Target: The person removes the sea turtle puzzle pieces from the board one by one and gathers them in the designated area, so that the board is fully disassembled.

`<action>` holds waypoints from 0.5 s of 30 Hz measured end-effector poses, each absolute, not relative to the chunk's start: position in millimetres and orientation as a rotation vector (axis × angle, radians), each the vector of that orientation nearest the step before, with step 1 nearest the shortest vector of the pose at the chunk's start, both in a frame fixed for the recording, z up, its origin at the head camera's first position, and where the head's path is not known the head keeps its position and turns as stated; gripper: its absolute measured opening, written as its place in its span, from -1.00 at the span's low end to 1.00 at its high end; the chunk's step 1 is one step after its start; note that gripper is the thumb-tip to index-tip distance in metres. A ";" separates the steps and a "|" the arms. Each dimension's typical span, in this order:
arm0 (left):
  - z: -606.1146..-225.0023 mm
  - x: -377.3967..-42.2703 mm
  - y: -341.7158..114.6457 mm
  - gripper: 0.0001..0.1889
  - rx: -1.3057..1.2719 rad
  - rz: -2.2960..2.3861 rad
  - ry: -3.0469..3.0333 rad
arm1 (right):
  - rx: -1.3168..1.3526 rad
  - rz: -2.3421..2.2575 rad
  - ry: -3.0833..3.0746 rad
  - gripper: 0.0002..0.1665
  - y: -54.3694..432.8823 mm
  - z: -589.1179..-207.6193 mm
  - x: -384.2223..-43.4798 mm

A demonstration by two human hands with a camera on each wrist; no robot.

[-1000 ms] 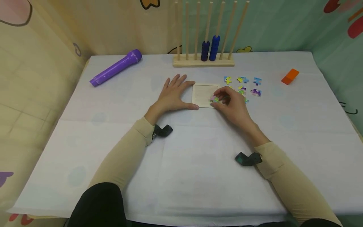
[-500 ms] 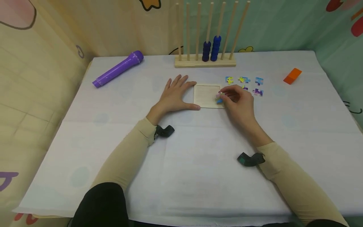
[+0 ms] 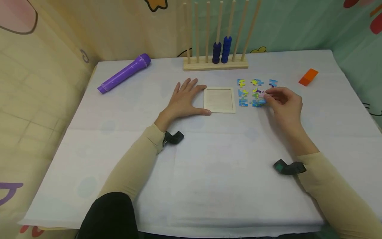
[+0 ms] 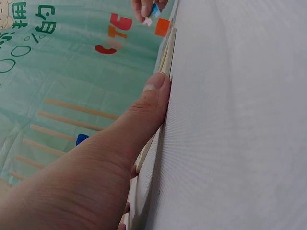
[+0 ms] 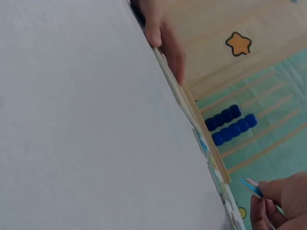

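Note:
My left hand lies spread on the table, thumb and index finger at the left corners of a shallow wooden puzzle tray, whose bare inside shows. In the left wrist view its thumb presses along the tray's edge. My right hand pinches a pink and blue jigsaw piece between thumb and fingers. It is raised above the table, over the right side of a group of loose jigsaw pieces. The right hand covers part of that group in the head view.
A wooden abacus with dark blue beads on two rods stands at the back edge. At the back left lies a purple toy microphone. An orange block sits at the far right of the white-covered table.
My right hand has moved right, from over the tray's right side to over the loose pieces, with the jigsaw piece still pinched. The left hand has stayed at the tray.

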State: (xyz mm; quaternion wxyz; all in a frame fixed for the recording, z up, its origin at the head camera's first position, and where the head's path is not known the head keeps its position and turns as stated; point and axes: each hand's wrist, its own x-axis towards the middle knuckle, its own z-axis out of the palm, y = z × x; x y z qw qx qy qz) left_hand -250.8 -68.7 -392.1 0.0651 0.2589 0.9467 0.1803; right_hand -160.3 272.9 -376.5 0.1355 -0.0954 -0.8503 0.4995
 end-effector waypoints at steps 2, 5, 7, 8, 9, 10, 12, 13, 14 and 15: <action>-392.1 -251.1 -68.1 0.16 0.781 0.550 2.853 | -0.336 1.459 -2.457 -0.63 282.0 -376.3 -158.6; -391.6 -250.8 -68.2 0.16 0.768 0.551 2.851 | -0.376 1.490 -2.442 -0.63 291.5 -376.5 -160.2; -391.8 -250.9 -68.6 0.16 0.764 0.554 2.850 | -0.398 1.481 -2.446 -0.64 296.5 -376.8 -160.9; -391.6 -250.9 -68.8 0.15 0.766 0.556 2.849 | -0.410 1.474 -2.453 -0.65 298.7 -377.0 -160.9; -391.4 -250.8 -69.1 0.16 0.763 0.554 2.849 | -0.423 1.455 -2.468 -0.65 300.8 -377.0 -160.7; -391.2 -250.9 -69.0 0.16 0.765 0.551 2.849 | -0.429 1.424 -2.491 -0.64 302.6 -377.2 -160.1; -391.2 -251.3 -68.8 0.16 0.773 0.555 2.852 | -0.429 1.353 -2.541 -0.60 305.9 -378.0 -158.9; -390.7 -251.1 -68.5 0.15 0.775 0.556 2.852 | -0.421 1.305 -2.569 -0.58 307.1 -378.7 -158.1; -390.4 -251.1 -68.1 0.15 0.777 0.553 2.853 | -0.408 1.249 -2.595 -0.56 308.0 -379.5 -157.5; -390.2 -251.0 -67.6 0.15 0.775 0.549 2.853 | -0.388 1.195 -2.614 -0.54 308.7 -380.8 -157.2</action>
